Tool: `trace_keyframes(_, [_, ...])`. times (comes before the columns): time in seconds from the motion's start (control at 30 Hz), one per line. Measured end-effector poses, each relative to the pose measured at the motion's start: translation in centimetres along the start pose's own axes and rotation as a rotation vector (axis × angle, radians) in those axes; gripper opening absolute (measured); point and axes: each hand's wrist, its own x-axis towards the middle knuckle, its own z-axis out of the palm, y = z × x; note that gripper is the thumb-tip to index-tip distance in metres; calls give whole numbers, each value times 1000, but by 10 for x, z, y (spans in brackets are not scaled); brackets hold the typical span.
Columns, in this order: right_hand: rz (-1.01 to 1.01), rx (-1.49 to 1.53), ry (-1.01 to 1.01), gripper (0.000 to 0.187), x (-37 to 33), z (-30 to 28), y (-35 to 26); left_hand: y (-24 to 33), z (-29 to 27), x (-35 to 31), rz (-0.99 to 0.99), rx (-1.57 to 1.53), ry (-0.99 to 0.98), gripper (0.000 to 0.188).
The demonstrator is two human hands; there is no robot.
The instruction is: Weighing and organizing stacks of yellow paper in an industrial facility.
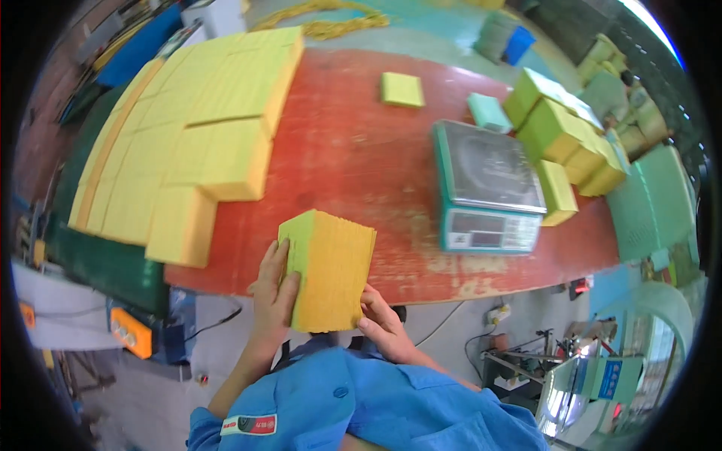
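Observation:
Between my two hands is a thick stack of yellow paper sheets (335,270), tilted, with its layered edges facing up. My left hand (272,289) presses along the stack's left side, fingers closed against it. At the lower right corner, my right hand (381,322) grips the edge between thumb and fingers. The stack is over the near edge of the red table (338,150). To its left, many similar yellow paper stacks (203,128) lie packed side by side in rows.
A digital scale (489,180) with a metal pan stands right of centre. Behind it are a small green block (489,113) and more yellow stacks (564,135). One thin yellow pad (401,89) lies near the far edge. An orange box (131,332) sits below the table's left.

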Motion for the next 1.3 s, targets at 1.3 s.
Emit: trace_keyframes(1.3, [-686,-1243,251,35,57,-278,-277,155,274,153,726,516,70,66])
